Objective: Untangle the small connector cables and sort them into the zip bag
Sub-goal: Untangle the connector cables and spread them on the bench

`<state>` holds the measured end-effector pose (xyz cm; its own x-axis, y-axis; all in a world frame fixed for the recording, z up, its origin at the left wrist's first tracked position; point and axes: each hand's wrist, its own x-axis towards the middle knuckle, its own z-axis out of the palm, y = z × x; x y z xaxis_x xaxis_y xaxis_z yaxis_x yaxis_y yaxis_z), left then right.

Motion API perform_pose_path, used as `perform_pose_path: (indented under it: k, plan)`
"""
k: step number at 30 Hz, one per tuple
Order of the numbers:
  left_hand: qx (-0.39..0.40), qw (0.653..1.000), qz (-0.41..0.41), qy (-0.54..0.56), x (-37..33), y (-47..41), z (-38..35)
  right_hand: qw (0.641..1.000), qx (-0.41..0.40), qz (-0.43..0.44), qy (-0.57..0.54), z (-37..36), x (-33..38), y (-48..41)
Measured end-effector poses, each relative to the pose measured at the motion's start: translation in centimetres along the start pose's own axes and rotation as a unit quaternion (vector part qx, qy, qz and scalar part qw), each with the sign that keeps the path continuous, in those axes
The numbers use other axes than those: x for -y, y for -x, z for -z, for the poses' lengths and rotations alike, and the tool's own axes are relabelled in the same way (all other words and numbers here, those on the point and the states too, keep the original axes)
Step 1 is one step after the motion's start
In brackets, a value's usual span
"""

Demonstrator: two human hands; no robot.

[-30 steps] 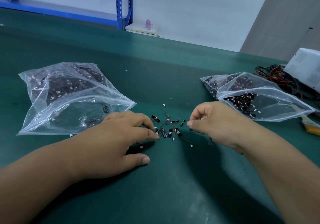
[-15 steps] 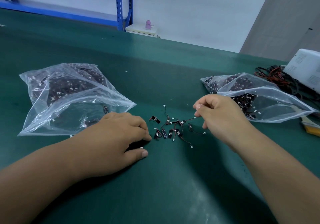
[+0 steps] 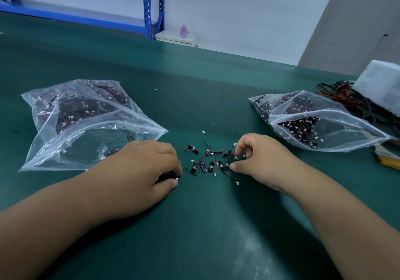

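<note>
Several small black connector cables (image 3: 207, 163) with white plugs lie loose on the green table (image 3: 205, 225), between my hands. My left hand (image 3: 147, 171) rests on the table just left of the pile, its fingers curled over a dark cable whose white plug (image 3: 176, 179) shows at the thumb. At the pile's right edge, my right hand (image 3: 259, 160) pinches a cable between thumb and forefinger. A clear zip bag (image 3: 86, 124) holding many cables lies open at the left. A second zip bag (image 3: 313, 124) of cables lies open at the right.
A white device (image 3: 381, 87) stands at the right edge on a tangle of red and black wires (image 3: 346, 100). A yellow object (image 3: 389, 160) lies beside the right bag. A blue shelf rack (image 3: 149, 7) stands beyond the table's far edge.
My left hand drew back from the pile with a cable under its fingers. My right hand rose to the right, then came back down onto the pile's right edge.
</note>
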<state>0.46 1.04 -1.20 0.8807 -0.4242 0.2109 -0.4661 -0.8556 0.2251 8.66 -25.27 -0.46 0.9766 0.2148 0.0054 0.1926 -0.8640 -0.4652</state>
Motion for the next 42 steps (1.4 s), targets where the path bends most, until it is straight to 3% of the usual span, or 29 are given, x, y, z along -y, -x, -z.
perform_pose_path:
  k: [7, 11, 14, 19, 26, 30, 35, 42]
  plan:
    - [-0.009, 1.0, 0.003, -0.005, -0.3, 0.0, 0.3, 1.0, 0.015, -0.003, -0.023, 0.3, -0.4, -0.2]
    - [-0.009, 1.0, 0.002, -0.006, -0.3, 0.1, 0.3, 0.999, -0.023, -0.002, -0.027, -0.1, -0.3, -0.4]
    - [-0.008, 1.0, 0.0, -0.007, -0.3, 0.1, 0.3, 0.998, -0.064, -0.019, 0.001, -0.9, 0.0, -0.1]
    - [-0.006, 1.0, 0.0, -0.006, -0.4, 0.0, 0.4, 0.997, -0.054, -0.04, 0.043, -1.2, 0.2, 0.0]
    - [-0.008, 1.0, 0.0, -0.003, -0.5, 0.1, 0.4, 0.998, -0.018, -0.037, -0.054, -0.6, -0.1, -0.3]
    - [-0.011, 1.0, 0.002, 0.002, -0.6, 0.0, 0.4, 0.984, -0.056, -0.065, -0.153, -0.4, -0.4, -0.6]
    - [-0.022, 1.0, 0.01, 0.003, -0.6, 0.0, 0.5, 0.979, -0.093, -0.066, -0.171, -0.3, 0.0, -0.5]
    - [-0.038, 0.998, 0.034, 0.023, -0.5, 0.0, 0.4, 0.934, -0.104, -0.075, -0.333, -0.3, 0.5, -0.4]
